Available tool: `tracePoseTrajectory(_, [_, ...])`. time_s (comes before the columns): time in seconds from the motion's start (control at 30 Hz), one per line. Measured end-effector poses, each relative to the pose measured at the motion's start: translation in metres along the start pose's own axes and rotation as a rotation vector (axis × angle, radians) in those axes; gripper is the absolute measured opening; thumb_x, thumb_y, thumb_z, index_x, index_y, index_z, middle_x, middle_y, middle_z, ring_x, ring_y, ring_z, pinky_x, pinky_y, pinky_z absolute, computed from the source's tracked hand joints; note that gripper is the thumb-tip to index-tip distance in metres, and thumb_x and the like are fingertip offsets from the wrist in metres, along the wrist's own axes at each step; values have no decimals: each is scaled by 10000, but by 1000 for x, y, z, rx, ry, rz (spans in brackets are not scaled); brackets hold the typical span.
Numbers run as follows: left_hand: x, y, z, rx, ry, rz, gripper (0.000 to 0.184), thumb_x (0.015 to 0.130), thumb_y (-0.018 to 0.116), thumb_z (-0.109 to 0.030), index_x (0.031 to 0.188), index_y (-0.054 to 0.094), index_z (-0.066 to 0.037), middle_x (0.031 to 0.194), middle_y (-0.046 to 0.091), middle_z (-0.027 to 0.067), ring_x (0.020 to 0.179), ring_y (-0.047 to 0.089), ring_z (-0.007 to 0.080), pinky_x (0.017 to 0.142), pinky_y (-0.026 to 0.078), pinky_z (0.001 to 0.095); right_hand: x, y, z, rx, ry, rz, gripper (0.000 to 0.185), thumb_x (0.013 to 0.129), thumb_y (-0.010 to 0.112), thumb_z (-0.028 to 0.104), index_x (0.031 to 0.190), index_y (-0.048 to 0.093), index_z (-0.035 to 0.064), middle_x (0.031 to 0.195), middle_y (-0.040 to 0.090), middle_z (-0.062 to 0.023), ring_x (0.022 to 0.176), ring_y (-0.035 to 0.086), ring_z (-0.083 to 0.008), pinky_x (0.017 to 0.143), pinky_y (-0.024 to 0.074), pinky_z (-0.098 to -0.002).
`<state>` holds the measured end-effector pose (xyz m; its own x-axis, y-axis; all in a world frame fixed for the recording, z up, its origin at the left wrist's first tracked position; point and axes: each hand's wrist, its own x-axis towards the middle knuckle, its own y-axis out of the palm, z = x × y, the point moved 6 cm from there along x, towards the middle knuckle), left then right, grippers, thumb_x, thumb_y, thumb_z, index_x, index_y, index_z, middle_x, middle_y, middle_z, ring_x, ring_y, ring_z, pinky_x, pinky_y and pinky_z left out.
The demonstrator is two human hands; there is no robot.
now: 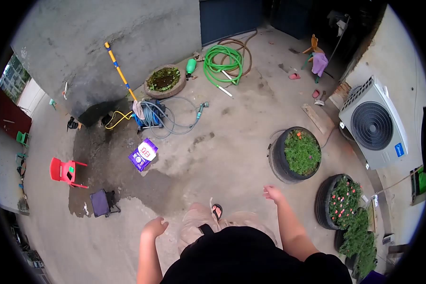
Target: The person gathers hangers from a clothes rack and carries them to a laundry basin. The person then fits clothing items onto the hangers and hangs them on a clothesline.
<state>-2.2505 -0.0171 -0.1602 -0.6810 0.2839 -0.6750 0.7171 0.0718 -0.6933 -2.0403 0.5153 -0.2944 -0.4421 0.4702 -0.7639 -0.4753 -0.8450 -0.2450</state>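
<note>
My left hand (155,227) hangs beside my body at the lower left, its fingers partly showing and slightly curled, with nothing seen in it. My right hand (272,193) is held out to the right, fingers loosely apart and holding nothing. It is nearest to a tire planter (280,158) with green plants. Ahead of my left hand, a purple and white bag (143,154) lies on the wet concrete. Behind the bag are a blue hose reel (150,115) and a yellow pole (120,72) leaning on the wall.
A red chair (65,171) and a small folding stool (101,203) stand at the left. Green hose (222,65) lies coiled near a round stone basin (165,81). At the right are an air conditioner unit (375,124) and another flower planter (325,201).
</note>
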Motion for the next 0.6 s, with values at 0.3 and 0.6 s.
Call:
tracePoseTrajectory(0.3, [246,-141,-119,-681,129,-175,271,916,527,-152,1062,595,66,855,683,142,776,660,189,711,527,315,-31,47,501,168,-1020,495,368,967,487,142,1321,452,49,1249,532,-81,1025,607,-177,890,472,-315])
tracePoseTrajectory(0.6, [471,-339,-564,-48,808,391,453,912,568,-264,1270,490,2,1050,669,116,973,625,196,834,484,317,123,-139,516,-420,-574,-391,448,878,592,237,1284,499,73,1167,573,-190,939,649,-261,806,516,-364])
